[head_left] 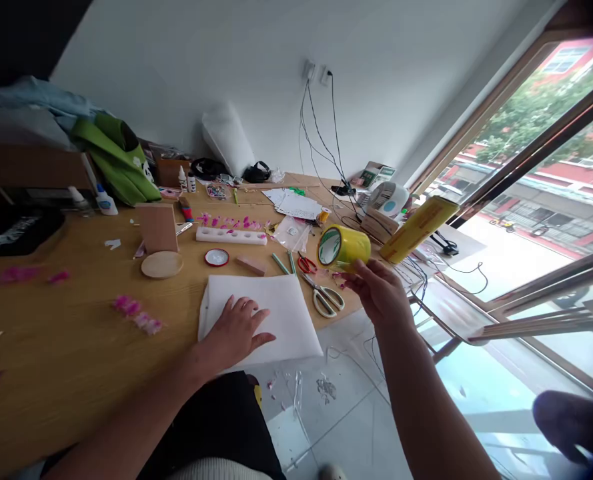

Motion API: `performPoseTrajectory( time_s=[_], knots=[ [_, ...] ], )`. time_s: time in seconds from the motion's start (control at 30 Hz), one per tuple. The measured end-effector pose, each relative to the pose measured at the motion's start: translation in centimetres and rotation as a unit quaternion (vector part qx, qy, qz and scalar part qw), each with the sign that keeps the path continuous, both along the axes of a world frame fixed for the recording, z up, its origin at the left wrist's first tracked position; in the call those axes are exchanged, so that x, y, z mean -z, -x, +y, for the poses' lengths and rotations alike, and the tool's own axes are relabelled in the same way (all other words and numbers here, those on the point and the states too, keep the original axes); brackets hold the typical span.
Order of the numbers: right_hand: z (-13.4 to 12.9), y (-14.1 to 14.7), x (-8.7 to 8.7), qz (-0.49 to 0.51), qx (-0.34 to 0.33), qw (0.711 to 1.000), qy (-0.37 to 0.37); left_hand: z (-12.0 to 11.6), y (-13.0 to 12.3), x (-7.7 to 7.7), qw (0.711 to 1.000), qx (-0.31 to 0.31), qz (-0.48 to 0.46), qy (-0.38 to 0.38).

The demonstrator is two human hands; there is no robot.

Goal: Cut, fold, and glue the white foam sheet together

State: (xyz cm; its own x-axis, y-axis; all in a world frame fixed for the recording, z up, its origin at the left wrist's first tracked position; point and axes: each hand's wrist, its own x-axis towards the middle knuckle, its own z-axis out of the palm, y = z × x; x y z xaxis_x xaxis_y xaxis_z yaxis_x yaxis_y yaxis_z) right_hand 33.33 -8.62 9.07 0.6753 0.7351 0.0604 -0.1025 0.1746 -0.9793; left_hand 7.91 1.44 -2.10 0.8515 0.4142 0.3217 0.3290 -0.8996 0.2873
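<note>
A white foam sheet or paper stack (281, 313) lies at the table's front edge, jutting slightly past it. My left hand (239, 330) rests on it with fingers spread, holding nothing. Over the right end of the table, my right hand (379, 290) grips a wide roll of yellow tape (355, 245) by its lower side, the open core facing left. Scissors with white handles (329, 300) lie just right of the sheet, beside small red-handled pliers or snips (307, 263).
A white block with holes (231, 235), a round wooden disc (162, 265) and pink petals (127, 305) lie on the table (76, 347). At the right stand a long yellow roll (419, 229) and a white device (389, 198) among cables. Glue bottles (106, 201) are at the back left.
</note>
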Motion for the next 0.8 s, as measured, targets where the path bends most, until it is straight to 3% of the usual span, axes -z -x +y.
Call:
performPoseTrajectory(
  time_s=[0.13, 0.27, 0.33, 0.4, 0.47, 0.63, 0.8],
  knots=[
    [0.4, 1.0, 0.6, 0.037, -0.011, 0.999, -0.002, 1.5, -0.5, -1.3, 0.991, -0.021, -0.110, 0.071],
    [1.0, 2.0, 0.3, 0.070, -0.021, 0.997, -0.015, 3.5, -3.2, -3.5, 0.952, -0.044, -0.187, 0.238],
    [1.3, 2.5, 0.1, 0.082, -0.026, 0.996, -0.023, 4.1, -5.2, -4.8, 0.899, -0.057, -0.214, 0.378],
    [1.6, 3.0, 0.0, 0.084, -0.033, 0.995, -0.030, 4.1, -7.3, -6.0, 0.793, -0.063, -0.236, 0.559],
    [1.9, 3.5, 0.0, 0.076, -0.038, 0.996, -0.036, 3.6, -9.0, -6.7, 0.729, -0.050, -0.237, 0.640],
    [2.1, 3.9, 0.4, 0.060, -0.033, 0.996, -0.053, 2.3, -10.8, -7.2, 0.655, -0.009, -0.257, 0.710],
    [0.3, 2.3, 0.1, 0.023, 0.021, 0.995, -0.096, 1.3, -8.6, -7.5, 0.625, 0.008, -0.277, 0.730]
  ],
)
